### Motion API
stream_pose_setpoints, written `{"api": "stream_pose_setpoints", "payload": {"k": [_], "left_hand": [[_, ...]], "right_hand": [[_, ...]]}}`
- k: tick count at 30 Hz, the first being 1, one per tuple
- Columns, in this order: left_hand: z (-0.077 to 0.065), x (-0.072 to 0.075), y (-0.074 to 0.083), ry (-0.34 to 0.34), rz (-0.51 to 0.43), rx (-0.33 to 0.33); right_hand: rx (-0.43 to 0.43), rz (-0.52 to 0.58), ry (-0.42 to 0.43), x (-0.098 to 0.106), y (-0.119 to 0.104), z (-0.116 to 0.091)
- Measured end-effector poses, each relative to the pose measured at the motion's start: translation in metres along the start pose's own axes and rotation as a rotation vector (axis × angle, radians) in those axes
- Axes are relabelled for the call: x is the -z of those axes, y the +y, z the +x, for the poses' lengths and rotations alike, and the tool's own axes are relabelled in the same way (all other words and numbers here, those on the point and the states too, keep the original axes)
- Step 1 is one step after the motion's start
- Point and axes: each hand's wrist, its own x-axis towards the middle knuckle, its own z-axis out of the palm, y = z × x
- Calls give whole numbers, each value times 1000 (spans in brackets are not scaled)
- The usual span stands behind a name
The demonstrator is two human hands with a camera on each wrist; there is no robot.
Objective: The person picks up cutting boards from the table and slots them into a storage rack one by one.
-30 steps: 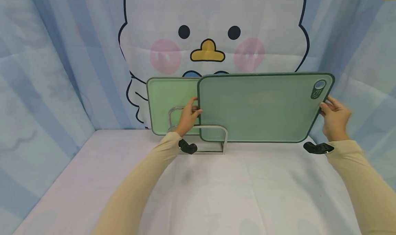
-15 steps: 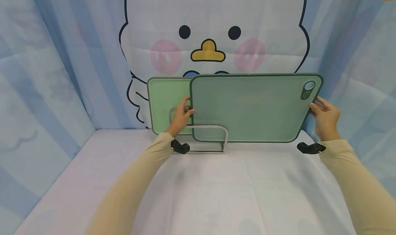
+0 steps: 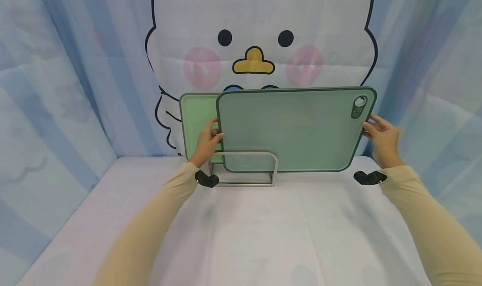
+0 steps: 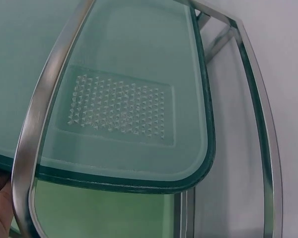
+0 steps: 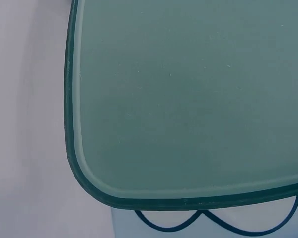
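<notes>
A dark green cutting board (image 3: 293, 131), with a hole and a dark patch at its upper right corner, stands on its long edge. My left hand (image 3: 206, 141) pinches its left edge; my right hand (image 3: 384, 137) grips the right edge below the hole. The board's lower left part is between the hoops of a metal rack (image 3: 246, 153). Behind it a lighter green cutting board (image 3: 197, 114) stands in the same rack, partly covered. In the left wrist view a grater patch (image 4: 118, 106) of small raised points shows on the dark green board.
The rack stands on a table with a white cloth (image 3: 263, 227). Close behind hangs a curtain (image 3: 254, 26) with a cartoon duck face; more blue and white curtain (image 3: 49, 110) closes in the left side.
Both hands have moved left together, carrying the dark green cutting board further along the rack. It now covers more of the lighter board, which has stayed in place.
</notes>
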Motion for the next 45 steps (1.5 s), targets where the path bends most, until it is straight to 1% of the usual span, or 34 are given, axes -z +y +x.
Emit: {"api": "stream_pose_setpoints", "payload": {"k": [5,11,18,20,21,26,27,28,33,36,39,45], "left_hand": [[-4,10,1,20,16,12],[-7,22,1,44,59,21],[-8,36,-5,28,20,61],[-8,40,-6,28,37,50],[-11,42,0,26,42,56],[-11,53,-1,18,62,53],[-11,55,-2,16,59,58],[-9,57,-8,20,63,46],[-11,67,-12,36,93,43],[-13,74,-14,39,105,54],[-15,80,-15,35,95,58],[-17,90,-15,31,67,38]], "right_hand": [[-13,26,-38,-8,3,-2],[-47,-30,-54,-16,7,-5],[-29,-76,-102,-24,13,-7],[-23,-81,-117,-27,15,-8],[-24,-80,-123,-29,15,-9],[-12,-87,-151,-35,20,-10],[-12,-90,-153,-36,22,-10],[-11,-102,-155,-37,23,-10],[-24,-156,-169,-45,27,-10],[-11,-192,-183,-50,29,-11],[6,-221,-192,-56,31,-12],[6,-192,-211,-68,34,-15]]}}
